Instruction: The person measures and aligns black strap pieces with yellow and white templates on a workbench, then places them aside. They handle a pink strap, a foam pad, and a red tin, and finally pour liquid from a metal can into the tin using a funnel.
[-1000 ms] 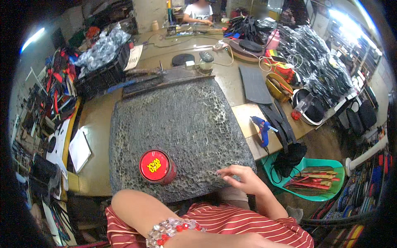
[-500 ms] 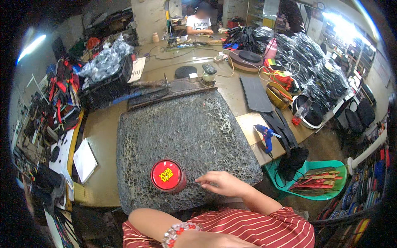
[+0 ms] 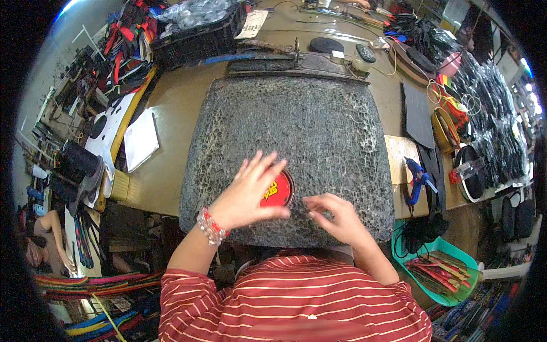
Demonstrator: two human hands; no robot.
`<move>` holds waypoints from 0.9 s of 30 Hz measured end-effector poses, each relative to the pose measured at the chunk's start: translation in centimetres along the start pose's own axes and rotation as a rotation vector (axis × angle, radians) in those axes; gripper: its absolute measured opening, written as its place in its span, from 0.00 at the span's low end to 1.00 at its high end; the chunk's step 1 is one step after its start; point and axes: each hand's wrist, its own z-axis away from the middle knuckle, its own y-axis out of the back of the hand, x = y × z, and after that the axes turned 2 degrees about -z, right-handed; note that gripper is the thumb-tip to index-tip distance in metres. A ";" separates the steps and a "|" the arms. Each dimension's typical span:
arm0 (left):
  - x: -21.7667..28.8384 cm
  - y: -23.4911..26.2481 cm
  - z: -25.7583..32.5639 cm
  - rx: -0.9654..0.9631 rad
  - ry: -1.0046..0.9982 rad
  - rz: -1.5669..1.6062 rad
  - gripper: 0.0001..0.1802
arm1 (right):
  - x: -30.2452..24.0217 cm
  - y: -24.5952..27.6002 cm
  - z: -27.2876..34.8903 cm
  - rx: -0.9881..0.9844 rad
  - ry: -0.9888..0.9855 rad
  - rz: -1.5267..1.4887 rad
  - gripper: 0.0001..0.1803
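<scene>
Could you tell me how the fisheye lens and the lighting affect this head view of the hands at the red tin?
Head view: straight bench edges bow toward the black circular rim; bright glare sits at the upper left and right margins; the left hand over the red round tin and the right hand on the grey textured sheet look reasonably sharp.

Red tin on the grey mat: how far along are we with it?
Done: grey mat lies flat on the table. In hand: left hand spread over the red tin, right hand beside it on the mat. Left: the tin isn't lifted; whether it's open is hidden.
</scene>
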 end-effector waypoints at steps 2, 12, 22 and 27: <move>-0.5 -1.5 0.4 0.117 -0.055 -0.069 0.52 | -0.1 -0.8 -0.8 0.014 -0.006 0.043 0.15; -1.0 -2.4 -1.6 0.296 -0.131 0.022 0.28 | 0.9 -3.4 -1.5 0.179 0.088 -0.006 0.24; -1.7 -3.0 -1.5 0.438 -0.155 0.080 0.30 | 1.1 -6.4 -1.5 0.241 0.019 -0.022 0.63; -2.2 -3.1 -0.2 0.545 -0.196 0.237 0.43 | 1.0 -8.1 -3.3 0.280 0.041 -0.013 0.73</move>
